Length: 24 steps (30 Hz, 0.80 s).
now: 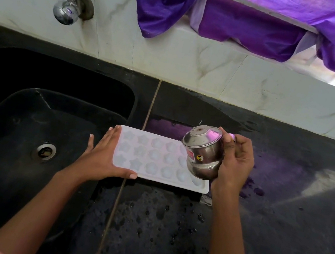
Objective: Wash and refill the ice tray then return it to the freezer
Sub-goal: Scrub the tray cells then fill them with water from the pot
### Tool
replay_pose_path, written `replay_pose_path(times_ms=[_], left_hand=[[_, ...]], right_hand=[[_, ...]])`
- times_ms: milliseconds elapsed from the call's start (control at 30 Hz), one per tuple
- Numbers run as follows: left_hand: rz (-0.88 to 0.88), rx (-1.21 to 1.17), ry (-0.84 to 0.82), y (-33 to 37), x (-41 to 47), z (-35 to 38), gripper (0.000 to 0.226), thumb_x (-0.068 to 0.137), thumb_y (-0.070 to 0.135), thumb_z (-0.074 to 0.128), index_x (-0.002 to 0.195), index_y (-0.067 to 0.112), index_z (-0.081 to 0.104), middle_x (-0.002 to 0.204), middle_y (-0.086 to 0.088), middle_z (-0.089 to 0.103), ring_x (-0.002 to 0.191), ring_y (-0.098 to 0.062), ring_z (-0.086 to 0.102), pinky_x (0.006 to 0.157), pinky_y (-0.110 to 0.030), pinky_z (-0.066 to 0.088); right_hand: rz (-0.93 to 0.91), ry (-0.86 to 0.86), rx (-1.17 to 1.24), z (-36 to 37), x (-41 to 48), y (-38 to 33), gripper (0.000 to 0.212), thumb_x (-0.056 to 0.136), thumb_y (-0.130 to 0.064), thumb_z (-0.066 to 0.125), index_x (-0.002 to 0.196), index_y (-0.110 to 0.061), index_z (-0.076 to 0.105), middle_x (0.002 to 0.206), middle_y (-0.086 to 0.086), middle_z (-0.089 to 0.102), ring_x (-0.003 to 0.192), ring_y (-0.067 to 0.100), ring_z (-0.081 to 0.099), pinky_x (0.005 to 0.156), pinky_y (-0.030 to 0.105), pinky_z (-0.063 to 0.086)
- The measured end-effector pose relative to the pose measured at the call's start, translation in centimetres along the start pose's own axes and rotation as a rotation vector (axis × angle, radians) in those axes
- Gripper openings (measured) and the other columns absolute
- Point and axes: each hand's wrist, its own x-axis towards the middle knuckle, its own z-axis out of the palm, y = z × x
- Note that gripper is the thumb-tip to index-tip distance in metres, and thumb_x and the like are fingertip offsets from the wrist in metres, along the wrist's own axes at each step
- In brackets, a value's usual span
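Note:
A white ice tray (157, 161) with star and round moulds lies flat on the wet black counter (281, 214), right beside the sink. My left hand (103, 156) grips its left end, fingers along the far side and thumb on the near edge. My right hand (234, 163) holds a small steel pot (202, 153) tipped mouth-down over the tray's right end. The pot covers the last moulds there. No stream of water is visible.
A black sink (17, 122) with a steel drain (44, 151) fills the left. A chrome tap (67, 8) juts from the white marble-tiled wall. A purple curtain (259, 20) hangs over the window ledge at the back. Water drops spot the counter.

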Motion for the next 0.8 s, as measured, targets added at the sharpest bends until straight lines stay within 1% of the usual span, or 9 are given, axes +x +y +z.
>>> replay_pose_path(times_ms=[133,267,367,467,500,600,700,800], left_hand=[[0.025,-0.009,0.000,0.12,-0.07,-0.13,0.146,0.036,0.089,0.046,0.146,0.021,-0.019,0.156,0.003,-0.020,0.137,-0.005,-0.025,0.109,-0.033,-0.021],[0.031,-0.019,-0.001,0.28,-0.14,-0.27,0.145,0.037,0.087,0.046,0.146,0.019,-0.020,0.155,0.002,-0.022,0.134,-0.004,-0.027,0.108,-0.027,-0.019],[0.033,-0.024,-0.010,0.35,-0.16,-0.30,0.145,0.038,0.087,0.049,0.146,0.019,-0.020,0.155,0.002,-0.022,0.134,-0.004,-0.027,0.108,-0.027,-0.019],[0.033,-0.027,-0.019,0.20,-0.12,-0.22,0.141,0.050,0.080,0.064,0.147,0.019,-0.019,0.155,0.002,-0.021,0.135,-0.004,-0.026,0.108,-0.028,-0.019],[0.033,-0.025,-0.018,0.19,-0.13,-0.21,0.139,0.053,0.077,0.065,0.147,0.019,-0.018,0.156,0.001,-0.021,0.135,-0.005,-0.025,0.109,-0.029,-0.019],[0.035,-0.027,-0.018,0.28,-0.14,-0.17,0.141,0.049,0.081,0.063,0.147,0.019,-0.018,0.156,0.002,-0.020,0.137,-0.006,-0.025,0.109,-0.030,-0.019],[0.032,-0.045,-0.007,0.26,-0.17,-0.11,0.135,0.053,0.073,0.065,0.148,0.020,-0.016,0.156,0.003,-0.018,0.136,-0.004,-0.024,0.109,-0.029,-0.018],[0.035,-0.053,0.001,0.19,-0.14,-0.04,0.134,0.054,0.071,0.066,0.148,0.020,-0.015,0.157,0.003,-0.017,0.137,-0.005,-0.024,0.109,-0.028,-0.018]], right_hand=[[0.003,-0.005,-0.010,0.15,-0.05,-0.06,0.011,0.085,-0.009,0.064,0.080,-0.016,0.058,0.082,-0.005,0.069,0.092,0.020,0.066,0.087,0.043,0.053],[0.000,-0.013,-0.031,0.12,-0.04,-0.05,0.012,0.085,-0.010,0.064,0.078,-0.019,0.058,0.086,-0.002,0.069,0.096,0.024,0.066,0.087,0.045,0.053],[-0.003,-0.016,-0.047,0.09,-0.03,-0.05,0.014,0.085,-0.011,0.063,0.077,-0.021,0.059,0.091,0.003,0.069,0.097,0.022,0.066,0.087,0.044,0.054],[-0.005,-0.025,-0.033,0.10,0.00,-0.11,0.013,0.085,-0.009,0.063,0.078,-0.018,0.058,0.092,0.005,0.069,0.099,0.021,0.067,0.088,0.044,0.053],[-0.006,-0.030,-0.026,0.12,-0.03,-0.18,0.013,0.085,-0.009,0.062,0.078,-0.018,0.058,0.093,0.006,0.069,0.099,0.020,0.067,0.089,0.044,0.053],[-0.009,-0.024,-0.045,0.08,-0.05,-0.12,0.014,0.085,-0.010,0.063,0.077,-0.020,0.058,0.093,0.004,0.069,0.099,0.020,0.067,0.088,0.044,0.053],[0.013,-0.003,-0.073,0.05,-0.05,0.08,0.013,0.086,-0.013,0.063,0.078,-0.022,0.059,0.092,0.002,0.069,0.097,0.023,0.066,0.086,0.044,0.054],[0.040,0.019,-0.030,0.08,-0.03,0.20,0.011,0.086,-0.012,0.063,0.079,-0.020,0.059,0.091,0.001,0.070,0.097,0.021,0.066,0.086,0.041,0.054]])
